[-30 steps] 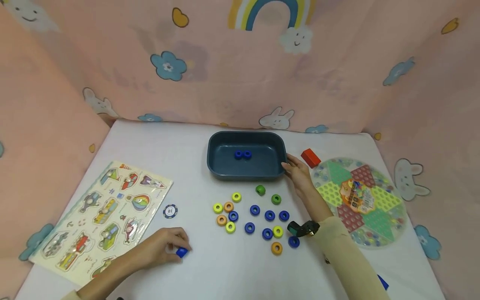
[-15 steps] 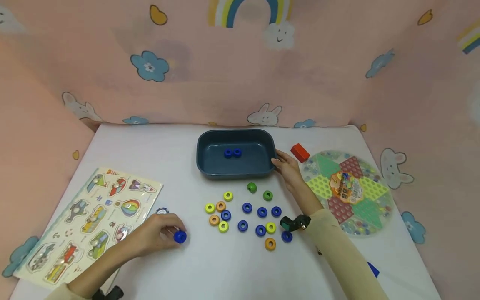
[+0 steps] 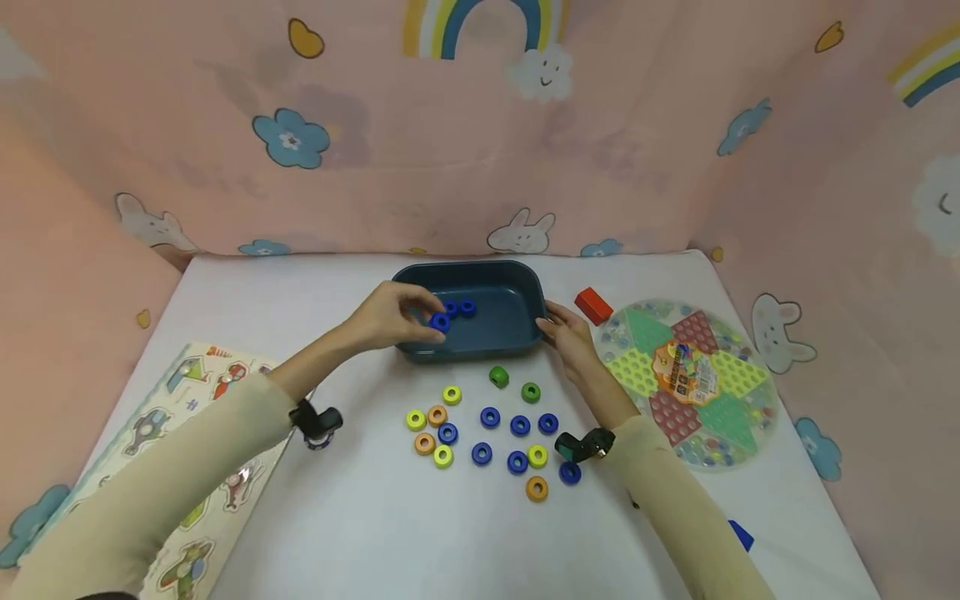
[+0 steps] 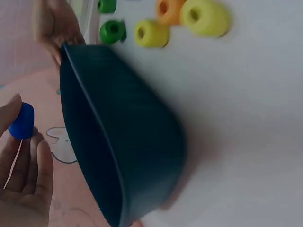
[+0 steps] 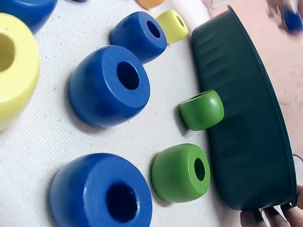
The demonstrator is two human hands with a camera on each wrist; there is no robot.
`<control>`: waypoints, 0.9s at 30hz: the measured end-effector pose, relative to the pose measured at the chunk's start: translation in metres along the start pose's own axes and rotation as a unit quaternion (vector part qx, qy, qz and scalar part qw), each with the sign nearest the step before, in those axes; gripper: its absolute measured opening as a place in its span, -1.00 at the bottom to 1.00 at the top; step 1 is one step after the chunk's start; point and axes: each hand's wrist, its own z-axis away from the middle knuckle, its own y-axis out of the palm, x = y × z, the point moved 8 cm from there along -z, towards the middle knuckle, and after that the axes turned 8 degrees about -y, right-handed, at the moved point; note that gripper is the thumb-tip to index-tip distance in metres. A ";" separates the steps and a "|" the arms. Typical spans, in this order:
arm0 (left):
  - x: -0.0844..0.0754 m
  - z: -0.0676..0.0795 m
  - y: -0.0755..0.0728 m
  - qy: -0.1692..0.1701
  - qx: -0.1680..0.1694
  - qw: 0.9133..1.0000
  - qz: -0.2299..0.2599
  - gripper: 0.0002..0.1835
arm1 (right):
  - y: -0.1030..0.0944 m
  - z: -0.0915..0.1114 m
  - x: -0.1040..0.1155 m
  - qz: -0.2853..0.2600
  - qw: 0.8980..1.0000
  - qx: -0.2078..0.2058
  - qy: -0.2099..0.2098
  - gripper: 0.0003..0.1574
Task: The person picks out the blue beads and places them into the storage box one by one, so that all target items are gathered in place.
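Observation:
Between thumb and fingers, my left hand point(image 3: 392, 317) pinches a blue bead point(image 3: 440, 322) above the left part of a dark teal tray point(image 3: 480, 354). In the left wrist view the same blue bead point(image 4: 22, 122) shows at the fingertips, over the tray's rim. Two more blue beads point(image 3: 468, 308) lie inside the tray. My right hand point(image 3: 572, 340) grips the tray's right wall, fingers on the outside and thumb at the rim. In front of the tray, loose beads lie on the white cloth: green point(image 3: 531, 392), yellow point(image 3: 452, 395), orange point(image 3: 537, 488) and several blue point(image 3: 520, 426).
A picture puzzle board point(image 3: 198, 500) lies at left, partly under the left arm. A poker chip point(image 3: 318, 442) is mostly hidden by the wrist camera. At right are a red block point(image 3: 593, 306), a round marble game board point(image 3: 693, 383) and a blue piece point(image 3: 741, 535).
My left hand has lifted the blue bead off the cloth near the puzzle board and carried it forward and right, over the tray. The right hand keeps its grip on the tray.

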 end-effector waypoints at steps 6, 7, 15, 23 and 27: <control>0.001 -0.065 0.009 -0.027 -0.020 0.999 -0.032 -0.63 | -0.001 0.001 -0.001 0.006 1.000 0.000 0.004 -0.41; 0.002 -0.073 0.011 -0.031 -0.020 0.999 -0.036 -0.62 | 0.000 0.001 0.000 0.006 1.000 0.000 0.003 -0.41; 0.013 -0.115 0.042 -0.043 0.007 0.997 -0.062 -0.64 | 0.000 0.003 0.001 0.010 1.000 -0.004 0.008 -0.42; 0.019 -0.117 0.050 -0.060 0.014 0.994 -0.087 -0.59 | 0.001 0.004 0.002 0.015 1.000 0.000 0.011 -0.42; 0.017 -0.110 0.042 -0.047 0.008 0.996 -0.074 -0.54 | 0.000 0.004 0.002 0.017 1.000 0.000 0.013 -0.41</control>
